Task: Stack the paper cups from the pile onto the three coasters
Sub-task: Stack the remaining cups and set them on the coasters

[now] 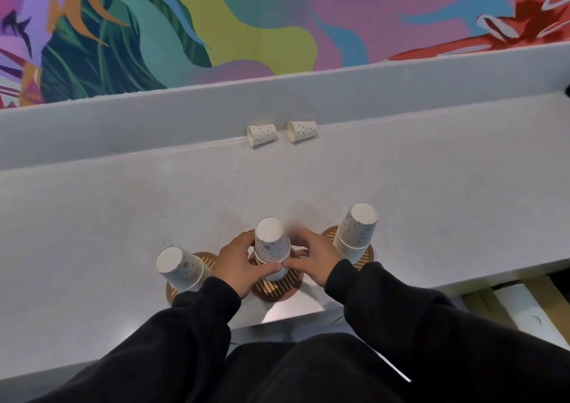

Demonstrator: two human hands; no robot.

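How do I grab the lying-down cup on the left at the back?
Grip the left lying cup across its dotted side, coming down from above. It lies on its side, mouth facing left, with the back ledge close behind, so the top looks freest.

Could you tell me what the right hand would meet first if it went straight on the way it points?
The right hand already grips the middle cup stack; past it, probably the left hand.

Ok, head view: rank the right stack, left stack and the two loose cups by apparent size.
1. right stack
2. left stack
3. left loose cup and right loose cup: alike; farthest away, so smallness is partly distance.
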